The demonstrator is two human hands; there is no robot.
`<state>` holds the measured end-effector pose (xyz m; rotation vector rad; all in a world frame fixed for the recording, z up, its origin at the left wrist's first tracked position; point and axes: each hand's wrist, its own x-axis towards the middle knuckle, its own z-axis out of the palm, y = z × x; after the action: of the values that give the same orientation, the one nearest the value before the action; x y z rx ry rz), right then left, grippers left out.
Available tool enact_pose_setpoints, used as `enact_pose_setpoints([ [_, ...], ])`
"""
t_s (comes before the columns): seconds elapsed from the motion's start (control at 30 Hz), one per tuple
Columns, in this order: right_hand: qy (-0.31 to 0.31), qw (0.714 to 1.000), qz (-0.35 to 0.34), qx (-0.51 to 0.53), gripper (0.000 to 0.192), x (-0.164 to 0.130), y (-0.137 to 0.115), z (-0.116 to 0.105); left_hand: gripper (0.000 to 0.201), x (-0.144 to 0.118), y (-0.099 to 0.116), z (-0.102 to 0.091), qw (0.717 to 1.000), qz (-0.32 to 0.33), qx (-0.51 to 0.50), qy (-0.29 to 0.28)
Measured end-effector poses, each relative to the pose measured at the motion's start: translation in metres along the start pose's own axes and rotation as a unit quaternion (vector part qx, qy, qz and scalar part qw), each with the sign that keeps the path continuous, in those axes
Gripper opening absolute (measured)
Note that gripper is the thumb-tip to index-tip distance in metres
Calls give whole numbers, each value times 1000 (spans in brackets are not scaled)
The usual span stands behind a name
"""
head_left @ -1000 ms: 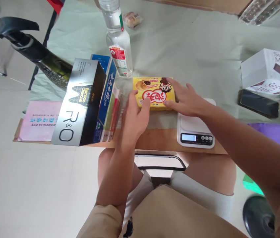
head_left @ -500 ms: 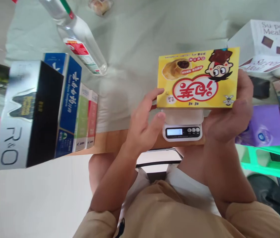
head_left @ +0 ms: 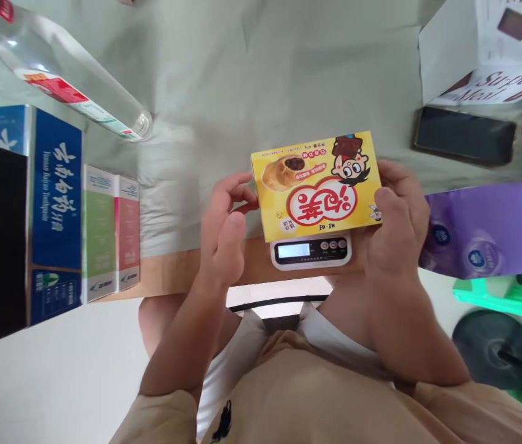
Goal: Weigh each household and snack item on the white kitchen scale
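Right hand [head_left: 397, 231] gripping yellow snack box [head_left: 316, 185] over scale [head_left: 311, 251]

Both forearms are bare. The left hand [head_left: 224, 228] and right hand [head_left: 397, 228] wear no gloves, rings or watch. Short tan sleeves end just above the elbows, the tan shirt's hem lies over white shorts, with a small black mark near the left sleeve.
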<state>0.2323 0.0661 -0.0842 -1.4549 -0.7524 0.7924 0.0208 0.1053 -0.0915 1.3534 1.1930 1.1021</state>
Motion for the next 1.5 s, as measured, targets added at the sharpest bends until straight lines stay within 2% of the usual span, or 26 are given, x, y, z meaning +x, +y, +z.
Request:
enact_pose_setpoints([
  [0.07,18,1000,19,16,34,1,-5,0,69,3,-1,1,1000,5,11,22],
  [0.13,56,998,8,7,31,6,-6,-2,66,5,-1,1,998,18,19,57],
  [0.23,132,990,-41,-8,32,17,-3,-6,50,8,0,0,990,54,2,129],
  [0.3,162,985,-62,-9,32,22,-1,-7,38,10,0,-1,981,76,-9,178],
  [0.43,163,984,-73,0,29,25,2,-5,5,13,4,-3,942,148,9,302],
  [0.5,162,984,-74,28,27,25,2,-2,12,13,6,-4,933,160,37,321],
  [0.63,164,982,-70,57,26,27,1,1,28,11,4,-7,948,152,52,274],
  [0.73,169,983,-56,40,24,28,0,3,26,10,1,-8,955,181,2,236],
  [0.83,169,984,-54,20,18,28,3,4,22,9,2,-6,952,200,-20,233],
  [0.9,163,985,-59,2,15,28,7,3,16,8,4,-4,955,181,-27,235],
  [0.97,149,986,-65,-29,14,31,14,-2,21,7,5,-4,965,136,-27,221],
  [1.1,91,991,-61,-81,27,37,33,-14,33,5,-3,-7,992,33,17,123],
  [1.2,2,995,-43,-85,41,38,44,-17,41,5,-12,-8,998,-35,41,30],
  [1.3,-91,990,-38,-101,57,35,45,-17,55,6,-17,-6,998,-53,27,-29],
  [1.4,-128,984,-49,-115,65,31,38,-18,62,4,-15,-3,998,-48,2,-46],
  [1.5,-101,976,-110,-157,68,25,23,-16,66,2,-9,0,999,-9,-16,-29],
])
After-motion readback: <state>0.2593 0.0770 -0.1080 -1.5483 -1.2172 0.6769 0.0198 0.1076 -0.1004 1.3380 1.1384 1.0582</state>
